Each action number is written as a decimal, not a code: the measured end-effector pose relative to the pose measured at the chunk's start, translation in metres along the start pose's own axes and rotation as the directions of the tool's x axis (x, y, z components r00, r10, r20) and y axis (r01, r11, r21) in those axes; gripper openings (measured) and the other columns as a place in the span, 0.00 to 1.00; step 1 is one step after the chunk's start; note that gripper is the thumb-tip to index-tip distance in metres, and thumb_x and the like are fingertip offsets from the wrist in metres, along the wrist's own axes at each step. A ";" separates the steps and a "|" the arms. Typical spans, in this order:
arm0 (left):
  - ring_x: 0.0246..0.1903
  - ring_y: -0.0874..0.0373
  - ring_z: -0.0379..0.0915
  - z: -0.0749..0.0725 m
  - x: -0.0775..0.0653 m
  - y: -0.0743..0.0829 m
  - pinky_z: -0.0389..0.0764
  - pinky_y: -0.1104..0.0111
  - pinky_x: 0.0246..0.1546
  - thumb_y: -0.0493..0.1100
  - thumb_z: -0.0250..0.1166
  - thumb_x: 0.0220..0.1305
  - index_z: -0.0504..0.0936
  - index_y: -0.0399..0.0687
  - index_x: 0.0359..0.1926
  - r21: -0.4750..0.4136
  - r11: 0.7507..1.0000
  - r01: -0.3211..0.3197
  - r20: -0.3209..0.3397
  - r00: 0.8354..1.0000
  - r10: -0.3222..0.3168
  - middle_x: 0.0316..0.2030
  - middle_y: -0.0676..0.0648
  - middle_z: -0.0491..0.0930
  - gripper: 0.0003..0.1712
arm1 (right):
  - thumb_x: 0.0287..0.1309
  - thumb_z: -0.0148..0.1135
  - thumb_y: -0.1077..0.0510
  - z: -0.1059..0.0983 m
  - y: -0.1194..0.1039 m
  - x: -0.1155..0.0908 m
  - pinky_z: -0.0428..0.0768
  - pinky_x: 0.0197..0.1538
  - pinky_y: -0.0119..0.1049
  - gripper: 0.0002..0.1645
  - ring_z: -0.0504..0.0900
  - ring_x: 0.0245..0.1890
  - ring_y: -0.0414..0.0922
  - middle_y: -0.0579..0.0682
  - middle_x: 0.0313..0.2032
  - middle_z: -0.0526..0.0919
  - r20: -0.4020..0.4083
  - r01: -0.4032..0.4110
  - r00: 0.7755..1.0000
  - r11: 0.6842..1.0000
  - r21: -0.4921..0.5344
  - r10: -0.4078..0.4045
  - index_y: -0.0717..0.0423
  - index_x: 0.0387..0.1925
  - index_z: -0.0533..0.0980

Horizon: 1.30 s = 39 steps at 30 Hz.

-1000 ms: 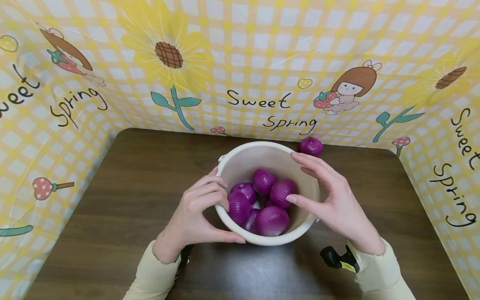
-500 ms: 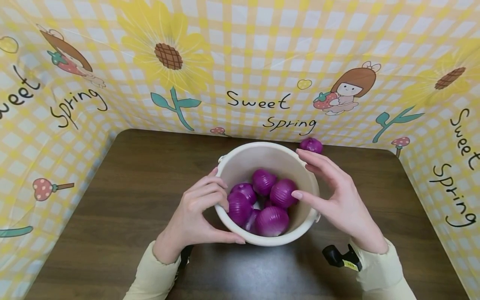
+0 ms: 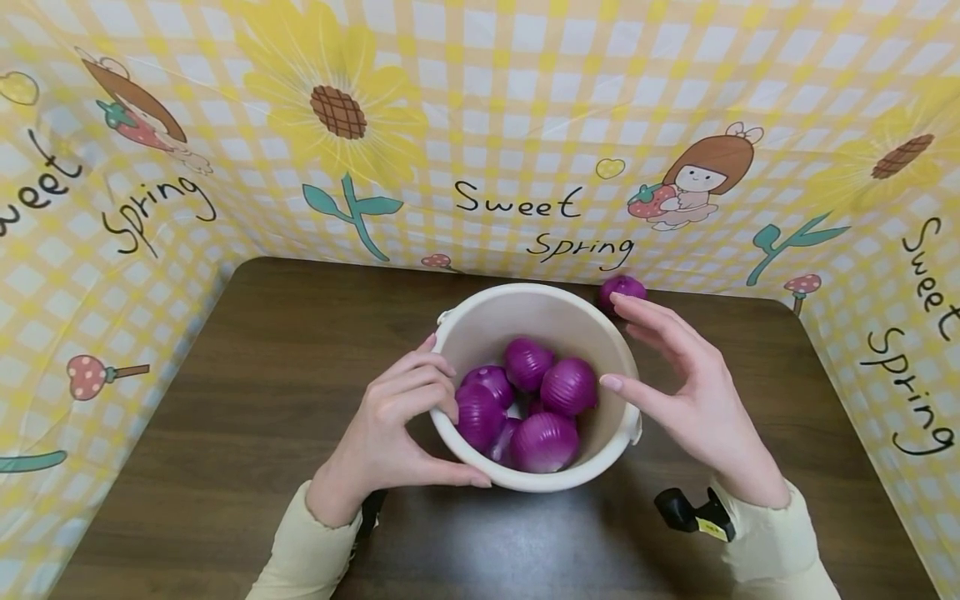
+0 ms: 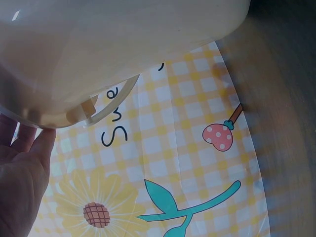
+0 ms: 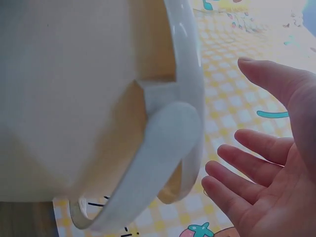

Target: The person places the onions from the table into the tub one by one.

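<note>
A cream bucket [image 3: 517,481] with several purple onions [image 3: 544,442] inside stands in the middle of the head view. My left hand [image 3: 390,421] grips its left rim, fingers hooked over the edge and thumb along the front. To the right, my right hand [image 3: 690,400] hovers with fingers spread and nothing in them, its thumb tip overlapping the bucket's right rim in the head view. From the right wrist, a gap shows between those fingers and the bucket's handle [image 5: 153,163]. One more onion [image 3: 626,287] lies behind the bucket, partly covered by my right fingertips in the head view.
Dark wooden table [image 3: 247,400] under everything. A yellow-checked cloth [image 3: 517,100] with printed sunflowers walls off its back and both sides. A black wrist mount [image 3: 693,512] sits at my right cuff.
My right hand has moved away from the bucket's inside toward the right, its thumb drawing back from the onions to the rim. The left hand and bucket stay put.
</note>
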<state>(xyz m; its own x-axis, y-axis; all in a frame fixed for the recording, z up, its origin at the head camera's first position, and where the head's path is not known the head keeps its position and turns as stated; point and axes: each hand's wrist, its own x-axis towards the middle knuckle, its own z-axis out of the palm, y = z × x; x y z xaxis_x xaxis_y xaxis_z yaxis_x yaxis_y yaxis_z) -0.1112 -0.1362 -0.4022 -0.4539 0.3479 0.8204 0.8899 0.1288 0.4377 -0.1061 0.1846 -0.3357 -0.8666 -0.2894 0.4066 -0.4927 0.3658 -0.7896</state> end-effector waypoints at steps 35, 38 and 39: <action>0.39 0.48 0.74 -0.001 0.002 0.001 0.66 0.37 0.66 0.64 0.87 0.35 0.77 0.48 0.25 0.000 1.000 0.011 0.006 1.000 -0.011 0.27 0.52 0.77 0.33 | 0.60 0.66 0.75 -0.019 0.040 0.015 0.73 0.66 0.36 0.32 0.75 0.64 0.47 0.59 0.64 0.75 -0.251 -0.064 0.963 0.989 0.134 0.096 0.62 0.66 0.73; 0.39 0.47 0.74 0.000 0.001 0.000 0.66 0.36 0.66 0.64 0.86 0.35 0.77 0.48 0.26 -0.001 1.000 0.012 0.005 1.000 -0.012 0.27 0.52 0.77 0.33 | 0.62 0.67 0.72 -0.021 0.045 0.016 0.74 0.66 0.35 0.32 0.75 0.64 0.46 0.57 0.65 0.76 -0.259 -0.101 0.957 0.988 0.114 0.128 0.60 0.67 0.74; 0.39 0.48 0.74 0.000 0.001 0.000 0.66 0.36 0.66 0.64 0.86 0.35 0.77 0.48 0.26 0.000 1.000 0.011 0.004 1.000 -0.011 0.27 0.52 0.77 0.33 | 0.62 0.67 0.72 -0.021 0.047 0.017 0.74 0.65 0.34 0.31 0.75 0.64 0.47 0.57 0.65 0.76 -0.262 -0.109 0.955 0.988 0.113 0.136 0.60 0.67 0.74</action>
<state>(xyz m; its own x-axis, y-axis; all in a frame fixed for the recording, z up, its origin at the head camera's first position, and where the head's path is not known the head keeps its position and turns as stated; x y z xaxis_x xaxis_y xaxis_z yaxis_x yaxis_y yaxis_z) -0.1116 -0.1360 -0.4011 -0.4636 0.3502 0.8139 0.8847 0.1323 0.4470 -0.1456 0.2155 -0.3561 -0.9157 0.0049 0.4017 -0.3828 0.2931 -0.8761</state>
